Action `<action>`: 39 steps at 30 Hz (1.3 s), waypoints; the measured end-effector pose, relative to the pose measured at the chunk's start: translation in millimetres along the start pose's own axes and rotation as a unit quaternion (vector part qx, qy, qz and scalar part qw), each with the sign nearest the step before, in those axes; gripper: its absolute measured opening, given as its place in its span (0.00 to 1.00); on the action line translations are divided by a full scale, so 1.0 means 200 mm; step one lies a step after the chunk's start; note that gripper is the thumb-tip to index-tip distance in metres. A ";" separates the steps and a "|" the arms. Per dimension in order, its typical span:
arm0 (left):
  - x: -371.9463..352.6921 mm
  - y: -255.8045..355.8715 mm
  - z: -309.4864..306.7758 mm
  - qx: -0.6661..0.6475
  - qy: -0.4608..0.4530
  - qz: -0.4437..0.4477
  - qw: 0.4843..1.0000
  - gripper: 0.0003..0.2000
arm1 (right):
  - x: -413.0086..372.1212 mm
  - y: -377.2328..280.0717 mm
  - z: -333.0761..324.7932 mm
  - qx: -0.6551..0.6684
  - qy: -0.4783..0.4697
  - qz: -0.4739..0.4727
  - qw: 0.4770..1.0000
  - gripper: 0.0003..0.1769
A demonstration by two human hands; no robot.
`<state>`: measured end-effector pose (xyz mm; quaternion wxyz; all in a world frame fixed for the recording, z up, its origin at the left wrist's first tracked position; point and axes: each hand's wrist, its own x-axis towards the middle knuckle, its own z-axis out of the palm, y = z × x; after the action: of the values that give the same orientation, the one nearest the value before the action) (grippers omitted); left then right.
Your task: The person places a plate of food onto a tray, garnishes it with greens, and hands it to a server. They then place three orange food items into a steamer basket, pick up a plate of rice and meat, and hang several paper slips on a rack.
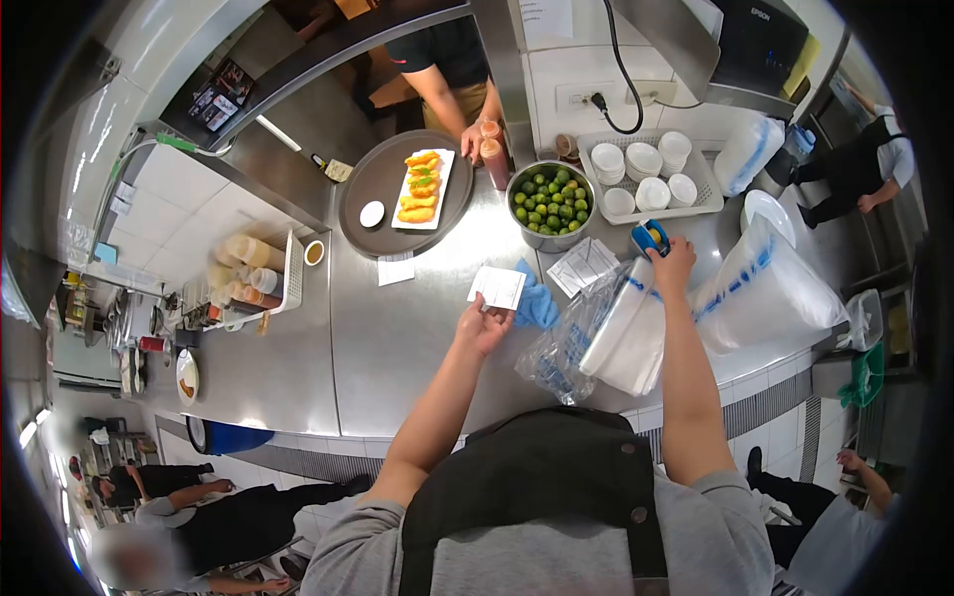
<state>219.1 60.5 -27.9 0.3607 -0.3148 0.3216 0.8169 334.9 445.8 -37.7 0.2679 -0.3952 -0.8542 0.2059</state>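
Between the fingers of my left hand (483, 327) is a white paper slip (497, 287), held above the steel counter (397, 343). A crumpled blue cloth (538, 298) lies just right of the slip. My right hand (673, 265) is closed on a blue tape dispenser (649, 238) near the back of the counter. Below that hand lies a stack of clear plastic bags (626, 333) with blue print. Another printed slip (582, 266) rests between the two hands.
A round tray (358, 214) carries a plate of fried rolls (419, 189) and a small white cup (372, 215). Across the pass, another person's hand (471, 139) reaches the sauce bottles (494, 164). A pot of limes (550, 236) and a basket of bowls (708, 204) stand behind. Several co-workers are around.
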 end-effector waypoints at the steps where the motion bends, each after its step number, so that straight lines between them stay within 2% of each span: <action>1: 0.00 0.00 -0.03 -0.002 -0.016 0.001 1.000 0.20 | 0.00 0.01 -0.01 0.001 0.015 -0.011 1.000 0.26; 3: 0.00 0.00 -0.11 -0.008 -0.045 0.001 0.999 0.20 | 0.02 0.01 -0.03 0.006 -0.014 0.035 0.999 0.24; 7: -0.11 0.01 -0.12 0.009 -0.028 0.032 0.999 0.20 | 0.13 0.14 0.08 0.001 -0.053 0.102 0.993 0.23; 10: -0.15 -0.02 -0.17 0.015 -0.038 0.023 0.999 0.20 | 0.21 0.24 0.11 -0.008 -0.165 0.049 0.985 0.21; 13: -0.16 -0.08 -0.18 0.019 -0.036 0.006 0.999 0.20 | 0.24 0.21 0.09 -0.025 -0.234 0.117 0.965 0.18; 16: -0.18 -0.13 -0.15 0.020 -0.035 0.003 0.999 0.19 | 0.28 0.35 0.24 0.061 -0.196 0.204 0.957 0.11; 19: -0.16 -0.11 -0.13 0.011 -0.049 0.001 0.999 0.19 | 0.26 0.15 0.02 0.133 -0.263 0.281 0.913 0.10; 22: -0.14 -0.06 -0.10 0.001 -0.052 0.014 0.999 0.19 | 0.25 0.13 -0.01 0.183 -0.262 0.287 0.903 0.11; 28: -0.15 0.01 -0.08 -0.003 -0.038 0.036 0.999 0.19 | 0.27 0.03 -0.08 0.175 -0.280 0.296 0.896 0.14; 31: -0.14 0.00 -0.09 -0.021 -0.024 0.032 0.999 0.18 | 0.25 -0.08 -0.19 0.200 -0.278 0.343 0.875 0.12; 34: -0.13 -0.01 -0.11 -0.039 -0.018 0.025 0.999 0.19 | 0.28 0.07 -0.09 0.277 -0.289 0.368 0.839 0.07; 37: -0.10 0.02 -0.13 -0.048 -0.019 0.019 0.998 0.19 | 0.23 0.13 -0.03 0.380 -0.198 0.380 0.820 0.05; 39: -0.07 0.11 -0.12 -0.060 -0.012 0.013 0.998 0.18 | 0.22 0.15 -0.01 0.399 -0.179 0.382 0.815 0.05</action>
<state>214.9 25.3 -25.6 0.3344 -0.3221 0.2719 0.8429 330.2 498.2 -39.9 0.1444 -0.5042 -0.5109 0.6811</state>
